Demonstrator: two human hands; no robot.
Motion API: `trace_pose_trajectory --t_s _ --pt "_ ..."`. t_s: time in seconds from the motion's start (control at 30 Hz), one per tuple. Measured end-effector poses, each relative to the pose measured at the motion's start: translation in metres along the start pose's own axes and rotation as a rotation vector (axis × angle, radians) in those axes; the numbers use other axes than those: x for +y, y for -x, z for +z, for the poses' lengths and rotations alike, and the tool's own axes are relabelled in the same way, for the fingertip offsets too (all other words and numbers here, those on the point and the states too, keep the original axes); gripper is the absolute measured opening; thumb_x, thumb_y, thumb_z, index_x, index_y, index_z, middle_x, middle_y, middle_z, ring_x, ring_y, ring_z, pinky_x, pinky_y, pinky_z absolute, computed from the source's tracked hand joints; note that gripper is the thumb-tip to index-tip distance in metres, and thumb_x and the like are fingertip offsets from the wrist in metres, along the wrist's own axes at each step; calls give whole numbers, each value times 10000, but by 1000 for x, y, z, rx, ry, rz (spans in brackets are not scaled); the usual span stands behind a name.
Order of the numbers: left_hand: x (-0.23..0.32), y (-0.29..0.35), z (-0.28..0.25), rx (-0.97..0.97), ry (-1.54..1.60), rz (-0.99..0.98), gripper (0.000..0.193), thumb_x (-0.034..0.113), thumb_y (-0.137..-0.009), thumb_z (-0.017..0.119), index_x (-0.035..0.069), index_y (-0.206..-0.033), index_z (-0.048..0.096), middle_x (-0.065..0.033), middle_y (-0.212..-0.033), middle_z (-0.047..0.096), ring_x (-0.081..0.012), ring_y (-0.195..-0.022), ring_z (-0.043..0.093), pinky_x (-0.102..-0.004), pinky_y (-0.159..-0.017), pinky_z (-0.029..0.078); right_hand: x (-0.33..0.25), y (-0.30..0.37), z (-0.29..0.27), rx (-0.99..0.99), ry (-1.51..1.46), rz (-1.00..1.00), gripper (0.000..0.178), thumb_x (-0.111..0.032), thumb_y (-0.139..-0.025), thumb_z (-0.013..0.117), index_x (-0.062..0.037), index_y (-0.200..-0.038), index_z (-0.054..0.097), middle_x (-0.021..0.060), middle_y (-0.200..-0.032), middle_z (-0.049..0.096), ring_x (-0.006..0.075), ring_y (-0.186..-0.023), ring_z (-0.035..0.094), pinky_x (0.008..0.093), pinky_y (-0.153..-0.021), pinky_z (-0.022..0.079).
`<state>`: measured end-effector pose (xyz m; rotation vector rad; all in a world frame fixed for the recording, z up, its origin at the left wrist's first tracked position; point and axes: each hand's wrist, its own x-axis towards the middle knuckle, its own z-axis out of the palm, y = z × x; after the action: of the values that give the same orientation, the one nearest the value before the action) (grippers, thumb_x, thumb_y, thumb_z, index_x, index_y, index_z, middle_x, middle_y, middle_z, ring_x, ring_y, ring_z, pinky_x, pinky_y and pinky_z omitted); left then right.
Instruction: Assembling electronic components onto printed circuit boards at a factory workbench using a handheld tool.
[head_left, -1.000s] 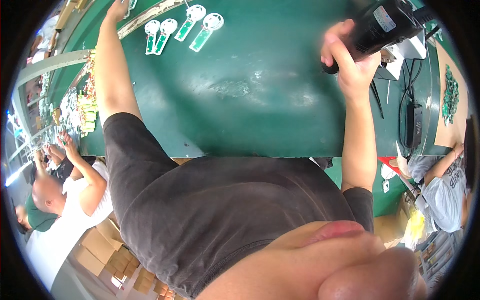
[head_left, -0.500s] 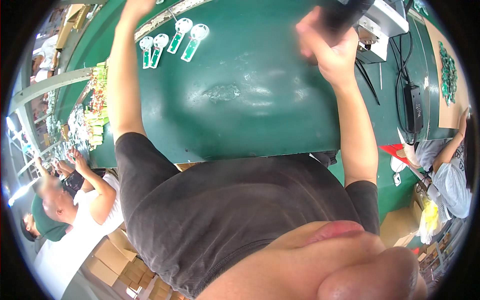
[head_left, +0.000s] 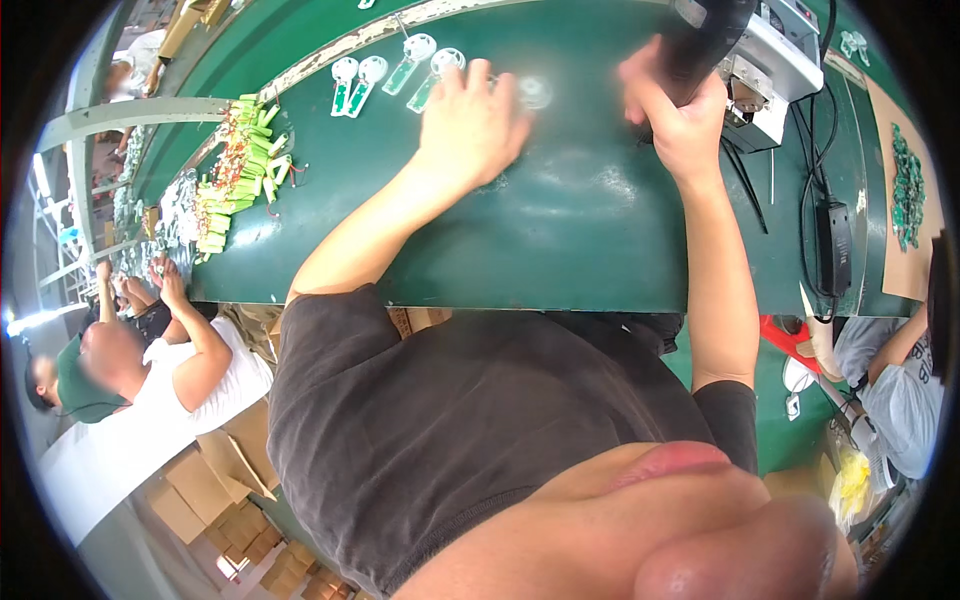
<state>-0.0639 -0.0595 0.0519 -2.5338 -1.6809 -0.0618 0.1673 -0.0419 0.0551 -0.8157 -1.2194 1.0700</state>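
Note:
My left hand (head_left: pixel 475 125) is over the green bench, blurred, its fingers bent. Beside its fingertips is a smeared clear round-headed piece (head_left: pixel 535 92), seemingly gripped; the rest of the piece is hidden. Left of that hand lie several clear round-headed pieces (head_left: pixel 343 85) with green circuit boards in their handles, one (head_left: pixel 440 75) partly covered by my fingers. My right hand (head_left: pixel 685 115) is wrapped round a thick black cylindrical tool (head_left: pixel 705 45), held upright beside a white and metal device (head_left: pixel 775 85). The tool's lower end is blurred.
Green cylinders with red wires (head_left: pixel 240 170) are heaped at the bench's left. A black power adapter (head_left: pixel 833 245) and cables lie at right, near a cardboard sheet (head_left: pixel 905 270) bearing green boards. Co-workers sit on both sides; a metal frame (head_left: pixel 140 112) rises at left.
My left hand has come from the far left edge toward the middle of the bench, and a blurred clear piece now shows beside it. My right hand still grips the black tool. The view has shifted slightly.

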Motion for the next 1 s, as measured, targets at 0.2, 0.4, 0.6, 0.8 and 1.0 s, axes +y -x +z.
trace_pose_trajectory --t_s 0.2,0.4,0.6,0.8,1.0 --pt "-49 -13 -39 154 114 -68 457 485 -921 689 52 -1065 670 -205 -1345 547 -389 -1251 518 -515 -1007 440 -1 4 -4 25 35 6 31 11 -885 669 3 -906 648 29 -700 620 108 -544 546 276 -515 434" --pt "-248 -136 50 300 10 -391 455 353 -958 622 125 -1345 548 -296 -1268 606 -501 -1185 562 -534 -985 483 11 2 -5 -21 -17 31 310 -65 -874 772 -4 -1111 582 22 -822 651 70 -615 569 237 -544 464" --pt "-347 -161 70 256 101 -328 438 161 -958 551 111 -1389 500 -325 -1210 620 -518 -1155 573 -552 -1004 472 10 -3 -6 -173 51 -127 355 -74 -887 779 -26 -1177 580 18 -892 651 96 -783 613 270 -711 509" --pt "-216 -197 46 420 384 -25 326 170 -974 575 87 -1286 533 -294 -1062 676 -495 -1040 642 -533 -873 524 12 -2 -13 -185 -38 -109 466 -10 -898 697 0 -1316 492 50 -850 647 118 -706 616 275 -662 509" --pt "-105 -195 24 285 206 304 355 225 -968 602 62 -1274 528 -236 -1084 701 -457 -1041 651 -509 -916 513 5 -4 -5 -152 -66 -86 504 9 -893 687 3 -1346 466 49 -825 636 109 -598 571 258 -554 476"
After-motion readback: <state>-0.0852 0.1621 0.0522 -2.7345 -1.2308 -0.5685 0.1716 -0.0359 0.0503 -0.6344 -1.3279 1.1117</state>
